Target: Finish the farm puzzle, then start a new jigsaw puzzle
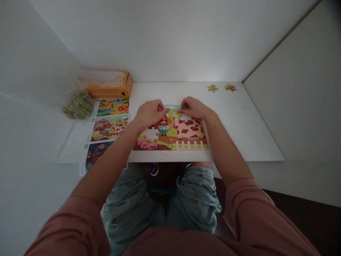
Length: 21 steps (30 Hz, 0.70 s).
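A farm jigsaw puzzle [188, 128] with a cow, a pig, a small figure and a white fence lies on the white table in front of me. A pale gap shows in it above the pig, and another pale patch near the right hand. My left hand [150, 113] rests over the puzzle's upper left part, fingers curled and thumb pointing right. Across from it, my right hand [194, 107] is at the upper right part, its fingers bent towards the thumb. Whether either hand pinches a piece is too small to make out.
Two loose puzzle pieces [212, 88] [230, 88] lie at the table's back right. On the left are a picture sheet [109, 127], an orange box [108, 90] and a clear bag with green contents [78, 105]. White walls border the table [245, 124].
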{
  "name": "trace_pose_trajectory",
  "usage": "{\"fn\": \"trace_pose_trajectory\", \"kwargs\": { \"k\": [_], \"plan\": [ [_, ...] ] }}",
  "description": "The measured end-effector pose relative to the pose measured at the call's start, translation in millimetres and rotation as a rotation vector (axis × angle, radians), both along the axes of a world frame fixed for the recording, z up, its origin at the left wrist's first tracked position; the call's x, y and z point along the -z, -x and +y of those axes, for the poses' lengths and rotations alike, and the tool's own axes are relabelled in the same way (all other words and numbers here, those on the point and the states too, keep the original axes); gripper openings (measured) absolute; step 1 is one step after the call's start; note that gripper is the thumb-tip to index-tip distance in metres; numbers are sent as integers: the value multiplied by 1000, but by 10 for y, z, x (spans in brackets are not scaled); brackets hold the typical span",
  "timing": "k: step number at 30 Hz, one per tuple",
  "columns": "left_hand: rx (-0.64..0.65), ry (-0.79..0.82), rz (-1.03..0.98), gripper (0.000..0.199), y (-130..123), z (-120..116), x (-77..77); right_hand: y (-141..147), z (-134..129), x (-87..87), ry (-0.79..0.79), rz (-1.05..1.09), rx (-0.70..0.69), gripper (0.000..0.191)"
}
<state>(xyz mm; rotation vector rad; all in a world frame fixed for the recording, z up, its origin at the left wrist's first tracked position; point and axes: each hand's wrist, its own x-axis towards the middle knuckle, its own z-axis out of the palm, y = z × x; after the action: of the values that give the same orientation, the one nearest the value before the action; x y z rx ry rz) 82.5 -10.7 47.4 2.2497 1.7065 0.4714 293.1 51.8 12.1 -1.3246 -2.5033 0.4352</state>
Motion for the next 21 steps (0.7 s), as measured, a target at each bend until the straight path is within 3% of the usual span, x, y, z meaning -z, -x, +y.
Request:
{"fn": "trace_pose_trajectory", "kwargs": {
  "k": [3,9,17,19,21],
  "plan": [
    [0,-72,63,30,-87,274,203,21,15,-3,-13,-25,26,28],
    [-15,-94,75,29,-74,290,389,27,84,23,-27,-36,-7,30],
    [62,-157,-6,28,-83,282,360,10,55,-102,23,-29,9,28],
    [102,-157,-18,27,-78,283,340,-156,101,-125,-11,-5,92,27],
    [141,-142,-24,27,-58,292,329,-421,186,-125,-104,36,287,27]
  ]
}}
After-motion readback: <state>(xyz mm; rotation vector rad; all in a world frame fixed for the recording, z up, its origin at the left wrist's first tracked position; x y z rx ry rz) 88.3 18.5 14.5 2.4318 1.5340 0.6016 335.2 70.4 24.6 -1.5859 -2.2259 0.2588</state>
